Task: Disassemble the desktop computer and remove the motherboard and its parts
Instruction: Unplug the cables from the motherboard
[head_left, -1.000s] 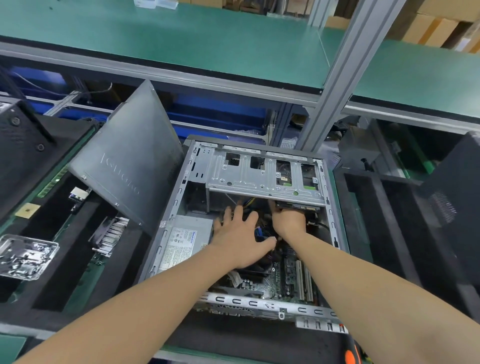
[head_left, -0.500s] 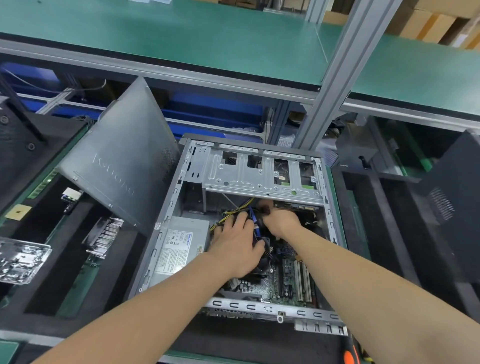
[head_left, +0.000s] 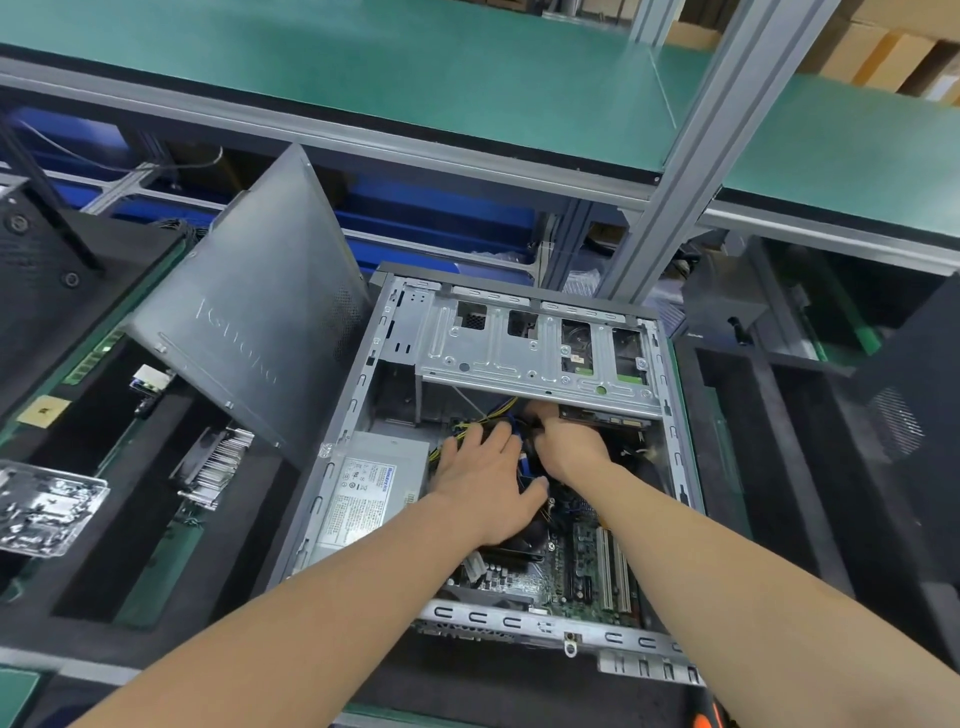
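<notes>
The open desktop case (head_left: 358, 395) lies on its side with the silver drive cage (head_left: 535, 358) across its far end. The power supply (head_left: 374, 483) sits at the left inside, and the green motherboard (head_left: 576, 566) lies at the near right. My left hand (head_left: 488, 478) lies flat over the fan area, its straight fingers reaching into the yellow and black wires (head_left: 480, 422). My right hand (head_left: 569, 441) is just under the cage edge, fingers curled round a blue cable (head_left: 524, 460) that runs between both hands. The cable's end is hidden.
The grey side panel (head_left: 249, 332) leans against the case's left side. Black foam trays on the left hold a finned heatsink (head_left: 213, 467), a clear plastic part (head_left: 41, 509) and a small chip (head_left: 44, 410). An aluminium post (head_left: 691, 156) rises behind. An orange tool handle (head_left: 701, 721) is at the bottom right.
My left hand slid forward from the board area into the wires. My right hand drew back slightly from under the cage and closed on the blue cable.
</notes>
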